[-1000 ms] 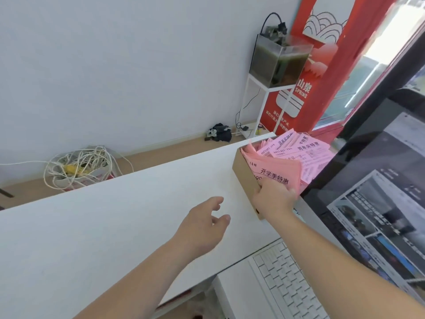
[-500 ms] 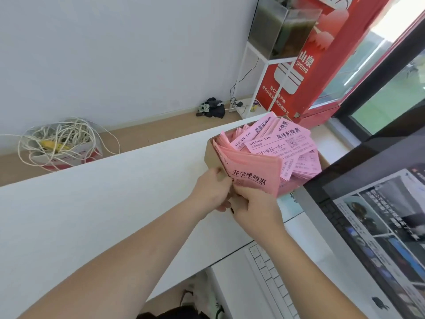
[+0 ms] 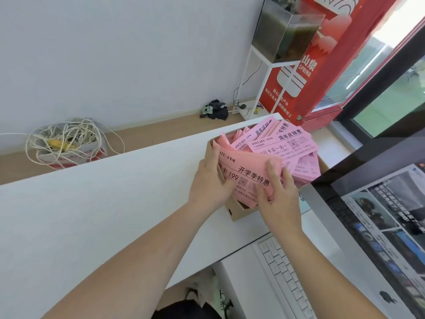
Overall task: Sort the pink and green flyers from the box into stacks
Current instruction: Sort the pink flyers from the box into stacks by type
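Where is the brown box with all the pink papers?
In the head view, the brown cardboard box of pink paper flyers sits at the right end of the white table, beside the dark computer monitor, beyond the white keyboard.

The box [image 3: 238, 212] stands at the right end of the worktop [image 3: 92, 215] with flyers [image 3: 285, 146] heaped in it, the left hand [image 3: 209, 183] and right hand [image 3: 279, 201] holding some over its near-left edge, a keyboard [image 3: 284, 272] nearer, a monitor [image 3: 379, 215] at the right, and a cord coil [image 3: 64, 141] on the floor far left, seemingly in a carton.
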Tool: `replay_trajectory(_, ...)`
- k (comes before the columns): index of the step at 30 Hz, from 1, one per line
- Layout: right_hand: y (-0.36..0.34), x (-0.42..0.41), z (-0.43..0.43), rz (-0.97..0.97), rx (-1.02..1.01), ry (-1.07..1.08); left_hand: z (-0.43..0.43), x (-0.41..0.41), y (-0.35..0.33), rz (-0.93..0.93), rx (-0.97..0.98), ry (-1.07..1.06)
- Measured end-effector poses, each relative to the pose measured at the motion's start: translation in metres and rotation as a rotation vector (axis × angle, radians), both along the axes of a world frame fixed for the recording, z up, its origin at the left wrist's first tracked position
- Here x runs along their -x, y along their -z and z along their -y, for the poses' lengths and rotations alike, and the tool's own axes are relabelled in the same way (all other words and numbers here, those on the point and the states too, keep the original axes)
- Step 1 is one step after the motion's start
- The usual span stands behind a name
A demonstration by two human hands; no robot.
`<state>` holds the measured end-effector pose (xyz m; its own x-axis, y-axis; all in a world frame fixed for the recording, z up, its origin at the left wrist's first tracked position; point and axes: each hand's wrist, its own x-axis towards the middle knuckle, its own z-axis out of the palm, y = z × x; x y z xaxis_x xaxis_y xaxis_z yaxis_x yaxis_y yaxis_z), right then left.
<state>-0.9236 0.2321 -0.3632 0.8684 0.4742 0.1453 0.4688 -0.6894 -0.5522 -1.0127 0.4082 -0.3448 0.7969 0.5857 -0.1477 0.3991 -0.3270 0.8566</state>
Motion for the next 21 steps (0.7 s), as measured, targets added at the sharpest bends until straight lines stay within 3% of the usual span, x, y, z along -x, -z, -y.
replay_trajectory(7,0.000,0.043,-0.028,-0.039,0.008,-0.098,-0.023,0.065,0.026,0.060,-0.154,0.064)
replay_trajectory(12,-0.005,0.088,-0.055,-0.056,-0.168,-0.223,-0.055,0.125,0.026,0.029,-0.167,-0.015)
replay_trajectory(17,-0.002,0.158,-0.102,-0.020,-0.120,-0.342,-0.092,0.207,0.027,0.041,-0.124,-0.089)
replay_trajectory(21,0.002,0.214,-0.140,-0.016,-0.099,-0.440,-0.119,0.278,0.028,0.043,-0.283,-0.166)
